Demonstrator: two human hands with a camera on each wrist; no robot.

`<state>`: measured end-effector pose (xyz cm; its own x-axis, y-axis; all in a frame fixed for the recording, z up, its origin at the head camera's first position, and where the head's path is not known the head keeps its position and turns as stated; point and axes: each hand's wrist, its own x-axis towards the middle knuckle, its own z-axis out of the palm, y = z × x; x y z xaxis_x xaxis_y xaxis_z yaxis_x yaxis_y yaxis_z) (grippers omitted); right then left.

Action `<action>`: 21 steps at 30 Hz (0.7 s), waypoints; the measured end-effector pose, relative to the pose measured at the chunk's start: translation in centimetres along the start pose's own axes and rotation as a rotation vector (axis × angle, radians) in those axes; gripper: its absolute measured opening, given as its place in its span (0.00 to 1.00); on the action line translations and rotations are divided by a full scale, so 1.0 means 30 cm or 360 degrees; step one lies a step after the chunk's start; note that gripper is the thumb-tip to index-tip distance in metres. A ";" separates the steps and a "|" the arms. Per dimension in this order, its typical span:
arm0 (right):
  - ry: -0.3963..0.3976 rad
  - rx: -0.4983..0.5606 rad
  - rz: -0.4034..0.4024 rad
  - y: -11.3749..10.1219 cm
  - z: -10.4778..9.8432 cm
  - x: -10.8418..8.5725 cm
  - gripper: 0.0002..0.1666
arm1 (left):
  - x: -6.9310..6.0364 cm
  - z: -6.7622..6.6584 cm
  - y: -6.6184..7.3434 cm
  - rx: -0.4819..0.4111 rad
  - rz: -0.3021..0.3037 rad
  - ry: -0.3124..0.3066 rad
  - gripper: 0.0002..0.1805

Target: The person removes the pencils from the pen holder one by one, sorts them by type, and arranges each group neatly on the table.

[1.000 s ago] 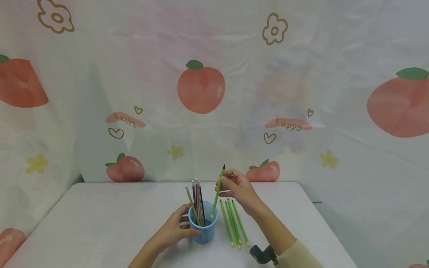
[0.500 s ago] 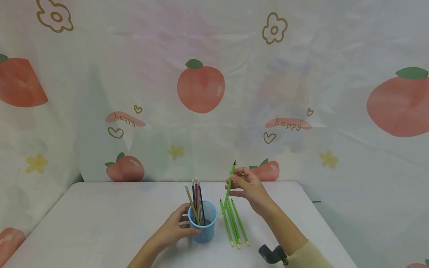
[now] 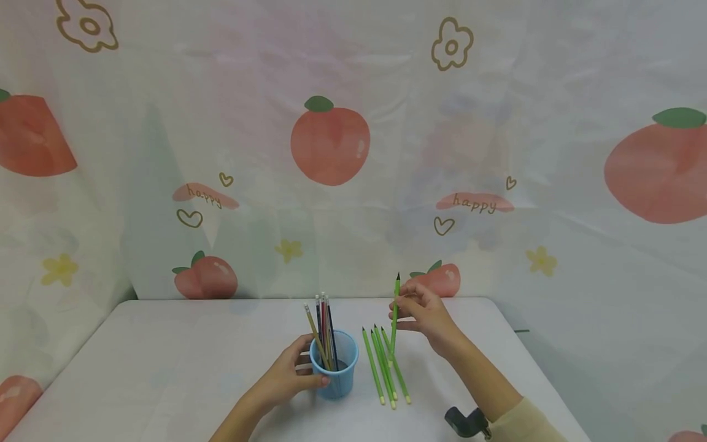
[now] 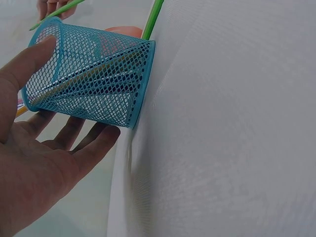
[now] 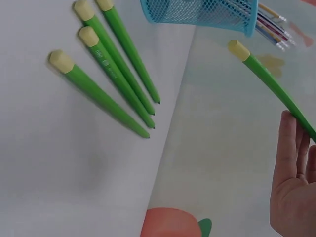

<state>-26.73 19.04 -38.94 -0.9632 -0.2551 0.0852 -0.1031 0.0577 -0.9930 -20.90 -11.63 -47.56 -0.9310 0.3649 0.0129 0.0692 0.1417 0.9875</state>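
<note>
A blue mesh pencil cup point(image 3: 335, 383) stands upright on the table, and my left hand point(image 3: 287, 374) holds its left side, thumb on the near wall in the left wrist view point(image 4: 37, 61). Several pencils point(image 3: 326, 328) with white ends up lean in the cup. My right hand point(image 3: 428, 316) pinches a green pencil point(image 3: 394, 313) near its dark tip, pale end down, above the table. Below and left of that hand, several green pencils point(image 3: 381, 368) lie side by side, dark tips pointing away; the right wrist view shows their yellow ends point(image 5: 61, 61) too.
A white table point(image 3: 182, 368) spreads under everything, its far edge against a fruit-printed cloth backdrop point(image 3: 353, 227). A dark camera mount point(image 3: 466, 422) sits on the right wrist near the sleeve point(image 3: 525, 423).
My right hand has carried the green pencil from over the cup's mouth rightward, above the green pencils on the table. The pencil is now more upright. My left hand and the cup stay put.
</note>
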 end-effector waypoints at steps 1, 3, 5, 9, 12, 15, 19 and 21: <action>0.0010 -0.0007 0.0012 0.007 -0.005 0.001 0.12 | 0.001 -0.001 0.000 0.0000 -0.0001 0.0000 0.46; 0.0023 -0.0021 0.0038 0.022 -0.016 0.002 0.13 | 0.001 -0.001 0.000 0.0003 -0.0004 0.0002 0.46; 0.0043 -0.0028 0.0064 0.036 -0.026 0.003 0.14 | 0.002 -0.001 0.000 0.0002 0.0000 0.0000 0.46; 0.0062 -0.0075 0.0092 0.063 -0.044 0.002 0.18 | 0.003 0.001 0.001 0.0010 0.0015 -0.0005 0.46; 0.0095 -0.0090 0.0134 0.081 -0.055 0.002 0.17 | 0.003 0.000 0.002 0.0008 0.0022 -0.0009 0.46; 0.0133 -0.0094 0.0183 0.102 -0.066 0.004 0.17 | 0.003 -0.002 0.001 0.0002 0.0015 -0.0010 0.46; 0.0157 -0.0101 0.0208 0.129 -0.080 0.008 0.18 | 0.001 -0.003 -0.001 0.0001 0.0010 -0.0012 0.47; 0.0153 -0.0115 0.0218 0.142 -0.083 0.009 0.19 | -0.001 -0.003 -0.002 -0.0002 0.0009 -0.0010 0.47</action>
<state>-28.03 21.62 -42.95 -0.9884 -0.1466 -0.0393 0.0162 0.1556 -0.9877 -20.91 -11.71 -47.60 -0.9282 0.3716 0.0174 0.0739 0.1383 0.9876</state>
